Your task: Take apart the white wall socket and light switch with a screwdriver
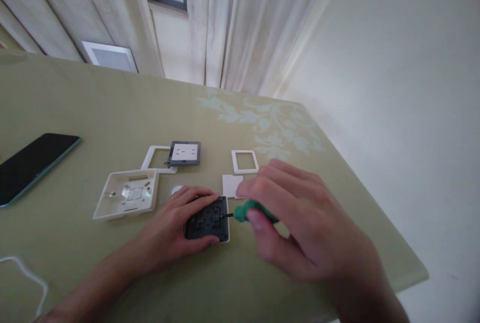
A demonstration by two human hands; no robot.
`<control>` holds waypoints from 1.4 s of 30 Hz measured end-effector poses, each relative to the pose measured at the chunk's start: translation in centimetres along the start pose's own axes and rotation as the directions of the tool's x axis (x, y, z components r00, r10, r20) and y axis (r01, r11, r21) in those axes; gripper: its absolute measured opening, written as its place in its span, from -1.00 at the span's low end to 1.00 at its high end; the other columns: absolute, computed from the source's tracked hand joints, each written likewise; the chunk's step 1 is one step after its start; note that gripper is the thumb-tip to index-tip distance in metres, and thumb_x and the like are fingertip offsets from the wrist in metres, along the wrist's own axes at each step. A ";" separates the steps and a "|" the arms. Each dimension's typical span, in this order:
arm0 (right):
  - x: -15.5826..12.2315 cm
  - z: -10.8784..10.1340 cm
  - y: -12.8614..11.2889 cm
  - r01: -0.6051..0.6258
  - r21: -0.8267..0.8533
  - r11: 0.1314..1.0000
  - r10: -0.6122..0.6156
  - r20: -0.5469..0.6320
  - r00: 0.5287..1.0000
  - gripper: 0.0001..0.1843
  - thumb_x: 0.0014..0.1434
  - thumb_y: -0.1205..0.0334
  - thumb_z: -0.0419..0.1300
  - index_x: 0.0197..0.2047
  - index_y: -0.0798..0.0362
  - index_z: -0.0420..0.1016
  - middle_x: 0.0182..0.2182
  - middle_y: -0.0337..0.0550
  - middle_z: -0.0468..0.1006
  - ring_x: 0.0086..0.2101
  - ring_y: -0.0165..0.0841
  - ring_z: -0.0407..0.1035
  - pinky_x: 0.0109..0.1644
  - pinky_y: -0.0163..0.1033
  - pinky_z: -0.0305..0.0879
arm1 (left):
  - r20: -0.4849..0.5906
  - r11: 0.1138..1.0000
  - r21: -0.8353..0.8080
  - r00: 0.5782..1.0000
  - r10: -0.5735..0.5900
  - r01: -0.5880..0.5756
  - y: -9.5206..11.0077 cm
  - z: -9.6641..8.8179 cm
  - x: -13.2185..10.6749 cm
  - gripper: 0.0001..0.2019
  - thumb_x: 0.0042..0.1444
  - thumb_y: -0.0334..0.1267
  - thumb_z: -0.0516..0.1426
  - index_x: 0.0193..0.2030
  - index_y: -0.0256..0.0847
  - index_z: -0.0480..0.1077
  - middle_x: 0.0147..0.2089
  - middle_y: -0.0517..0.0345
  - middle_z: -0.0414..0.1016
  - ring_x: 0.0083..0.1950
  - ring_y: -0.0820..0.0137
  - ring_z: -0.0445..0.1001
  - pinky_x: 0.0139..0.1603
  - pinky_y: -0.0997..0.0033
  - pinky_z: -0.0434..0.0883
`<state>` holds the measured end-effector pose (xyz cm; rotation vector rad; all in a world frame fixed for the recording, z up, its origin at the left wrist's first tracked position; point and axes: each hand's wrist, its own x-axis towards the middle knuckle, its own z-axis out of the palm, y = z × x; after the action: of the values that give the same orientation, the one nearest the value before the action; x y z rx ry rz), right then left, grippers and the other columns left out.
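Observation:
My left hand [183,225] grips a dark switch module [206,223] by its edges, thumb at the near side and fingers at the far side, pressing it to the table. The module lies with its black back up and a thin white rim on the right. In my right hand [300,218] is a screwdriver with a green handle [247,210]. Its shaft points left, and the tip meets the module near its right side. Just beyond the module lies a white square plate [230,185], partly behind my right fingers.
A white mounting box [129,194] lies left of my left hand. Behind it, a grey-edged socket module [184,153] overlaps a white frame [149,158]. Another white frame [245,162] lies farther right. A phone [33,165] and white cable [28,274] are at the left; the table's edge runs along the right.

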<state>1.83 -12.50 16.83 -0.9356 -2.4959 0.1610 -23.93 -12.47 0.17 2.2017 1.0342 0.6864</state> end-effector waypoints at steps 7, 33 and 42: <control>0.1 0.2 0.0 -0.015 0.011 1.000 0.015 0.022 1.000 -0.80 0.51 0.20 0.11 -0.17 0.04 0.47 -0.38 -0.24 0.54 -0.38 -0.38 0.37 -0.25 -0.25 0.21 | 0.005 1.000 -0.007 1.000 -0.002 0.002 0.2 -0.1 0.1 -0.31 0.21 -0.04 0.42 0.46 0.09 0.39 0.35 -0.01 0.50 0.35 -0.04 0.48 0.36 -0.14 0.49; -0.3 -0.8 -0.8 -0.290 -0.072 0.954 0.293 0.024 0.956 -0.84 0.46 0.16 0.13 -0.04 0.04 0.47 -0.34 -0.16 0.58 -0.34 -0.28 0.42 -0.24 -0.19 0.25 | 0.032 1.000 -0.015 0.999 -0.017 0.018 0.2 -0.4 0.1 -0.30 0.24 -0.01 0.41 0.48 0.15 0.36 0.40 -0.01 0.46 0.38 -0.05 0.45 0.39 -0.15 0.46; -0.3 0.2 -0.9 -0.096 -0.126 0.987 0.091 -0.040 0.995 -0.87 0.33 0.20 0.19 -0.12 0.05 0.52 -0.33 -0.14 0.59 -0.32 -0.26 0.43 -0.28 -0.18 0.18 | 0.003 0.999 -0.040 1.000 -0.007 0.007 0.3 -0.4 0.2 -0.30 0.21 -0.01 0.42 0.47 0.14 0.39 0.39 -0.01 0.49 0.37 -0.04 0.47 0.40 -0.14 0.47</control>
<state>1.38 -13.33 16.73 -1.0987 -2.4554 0.0148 -23.94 -12.35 0.75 2.1632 1.0176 0.6942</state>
